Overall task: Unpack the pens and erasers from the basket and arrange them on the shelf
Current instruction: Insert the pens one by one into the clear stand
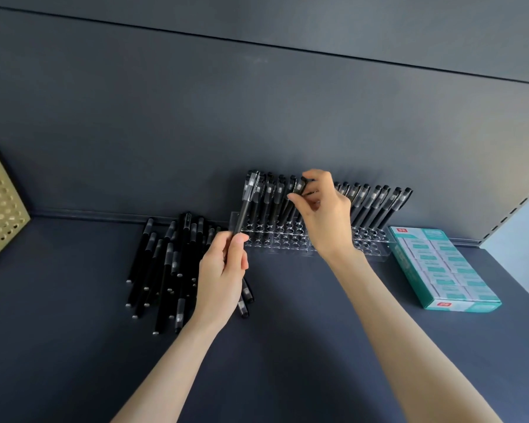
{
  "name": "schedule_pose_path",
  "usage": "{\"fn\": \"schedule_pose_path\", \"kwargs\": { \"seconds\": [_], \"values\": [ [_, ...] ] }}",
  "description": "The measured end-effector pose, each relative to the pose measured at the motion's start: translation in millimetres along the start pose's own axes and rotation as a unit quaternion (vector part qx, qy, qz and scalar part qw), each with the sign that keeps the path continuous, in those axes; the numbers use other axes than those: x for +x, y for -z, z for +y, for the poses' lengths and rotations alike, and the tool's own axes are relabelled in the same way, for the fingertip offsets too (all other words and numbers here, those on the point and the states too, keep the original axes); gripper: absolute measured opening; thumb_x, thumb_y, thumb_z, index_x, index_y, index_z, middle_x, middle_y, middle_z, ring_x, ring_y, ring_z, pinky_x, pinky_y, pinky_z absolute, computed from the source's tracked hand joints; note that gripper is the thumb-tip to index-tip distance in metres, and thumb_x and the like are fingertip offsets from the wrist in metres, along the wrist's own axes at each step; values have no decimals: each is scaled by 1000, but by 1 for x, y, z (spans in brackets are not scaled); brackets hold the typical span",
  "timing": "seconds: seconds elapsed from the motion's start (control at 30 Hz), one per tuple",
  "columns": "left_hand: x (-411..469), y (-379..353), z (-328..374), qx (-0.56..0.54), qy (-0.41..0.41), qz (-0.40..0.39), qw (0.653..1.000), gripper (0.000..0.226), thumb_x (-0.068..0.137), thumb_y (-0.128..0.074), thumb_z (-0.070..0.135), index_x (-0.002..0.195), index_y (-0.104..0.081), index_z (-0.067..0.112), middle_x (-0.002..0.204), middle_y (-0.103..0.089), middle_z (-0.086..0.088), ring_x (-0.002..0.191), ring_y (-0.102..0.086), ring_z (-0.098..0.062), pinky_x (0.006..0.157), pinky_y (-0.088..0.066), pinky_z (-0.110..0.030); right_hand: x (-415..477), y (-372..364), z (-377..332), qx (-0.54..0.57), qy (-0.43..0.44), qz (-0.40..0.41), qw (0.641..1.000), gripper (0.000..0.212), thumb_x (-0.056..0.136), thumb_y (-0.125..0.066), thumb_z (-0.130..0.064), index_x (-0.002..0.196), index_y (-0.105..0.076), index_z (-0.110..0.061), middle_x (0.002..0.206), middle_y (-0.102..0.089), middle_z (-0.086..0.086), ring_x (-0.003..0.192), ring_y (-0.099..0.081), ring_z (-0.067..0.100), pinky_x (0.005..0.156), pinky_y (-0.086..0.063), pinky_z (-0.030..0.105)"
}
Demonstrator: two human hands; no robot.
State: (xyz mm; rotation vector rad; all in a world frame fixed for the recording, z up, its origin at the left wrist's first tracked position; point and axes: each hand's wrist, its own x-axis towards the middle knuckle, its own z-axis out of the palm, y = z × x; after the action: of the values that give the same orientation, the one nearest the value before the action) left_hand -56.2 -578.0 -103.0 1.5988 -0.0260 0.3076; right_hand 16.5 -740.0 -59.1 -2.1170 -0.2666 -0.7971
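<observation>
Along the back edge of the shelf [74, 331], the clear rack [287, 239] has its rear holes filled, and the pens standing there lean toward the back panel [257, 117]. That looks deliberate, since it leaves the front holes free and within your reach. Your right hand [324, 215] reaches over the middle of the rack with the wrist raised. Its thumb and forefinger pinch the cap end of one pen [300, 186] in that rear row, seemingly to seat or straighten it. Your left hand [223, 270] hovers just beside the rack's left end, fingers curled round the lower barrel of a second pen [246, 206]. You hold it cap up and tilted slightly right, and I judge it is the next one to go in. Both forearms stretch forward and up from the bottom of the view. The loose pens [165, 264] lie in a heap on the shelf left of the rack, beside and under your left hand, close enough to feed from. The box of erasers [440, 264] lies flat just right of the rack, and the basket [0, 206] stands well apart at the far left.
</observation>
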Motion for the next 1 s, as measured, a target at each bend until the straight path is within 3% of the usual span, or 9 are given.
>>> {"fn": "schedule_pose_path", "kwargs": {
  "seconds": [0.23,0.47,0.57,0.63,0.73,0.9,1.0],
  "values": [
    [-1,-1,-3,2,-4,-15,1000,21,100,-44,25,87,-57,14,57,-47,9,54,-39,-7,50,-36,-22,2,1,-2,-45,27,-40,998,27,89,-63,-11,115,-57,-10,79,-63,1,69,-59,21,73,-51,37],
    [-3,-1,-4,10,-15,-22,1000,22,99,-43,26,88,-57,13,56,-47,8,53,-40,-7,50,-37,-25,-4,7,-4,-71,34,-46,996,29,89,-62,-9,118,-59,-11,81,-63,0,67,-59,21,73,-52,40],
    [-6,-3,-6,13,-25,-48,998,20,100,-43,25,89,-58,17,56,-47,9,52,-39,-7,48,-35,-23,-14,15,-12,36,-32,-13,999,24,89,-62,-20,113,-59,-21,79,-64,-7,67,-61,10,70,-53,28],
    [-8,-6,-6,18,-29,-74,997,19,100,-44,26,90,-59,17,56,-47,9,53,-39,-9,49,-35,-25,-22,19,-19,173,-96,-52,979,17,88,-64,-26,105,-60,-27,81,-70,-3,76,-67,10,75,-55,30],
    [-11,-10,-7,33,-42,-105,993,23,99,-45,27,91,-57,9,57,-48,7,54,-39,-14,53,-34,-33,-31,22,-26,279,-126,-102,947,21,86,-67,-17,103,-58,-25,83,-74,-2,80,-71,15,78,-56,29],
    [-13,-12,-5,60,-56,-144,986,22,98,-46,30,92,-58,13,59,-55,5,51,-42,-19,53,-37,-39,-34,28,-29,328,-135,-73,932,23,86,-65,-3,99,-58,-20,77,-73,-1,70,-69,16,69,-55,24],
    [-10,-11,-3,120,-79,-139,980,13,96,-52,30,100,-62,25,75,-66,12,68,-58,-8,65,-46,-23,-32,32,-28,293,-118,-50,948,30,87,-63,-2,105,-57,-25,72,-71,-4,66,-68,14,69,-55,24]
  ]
}}
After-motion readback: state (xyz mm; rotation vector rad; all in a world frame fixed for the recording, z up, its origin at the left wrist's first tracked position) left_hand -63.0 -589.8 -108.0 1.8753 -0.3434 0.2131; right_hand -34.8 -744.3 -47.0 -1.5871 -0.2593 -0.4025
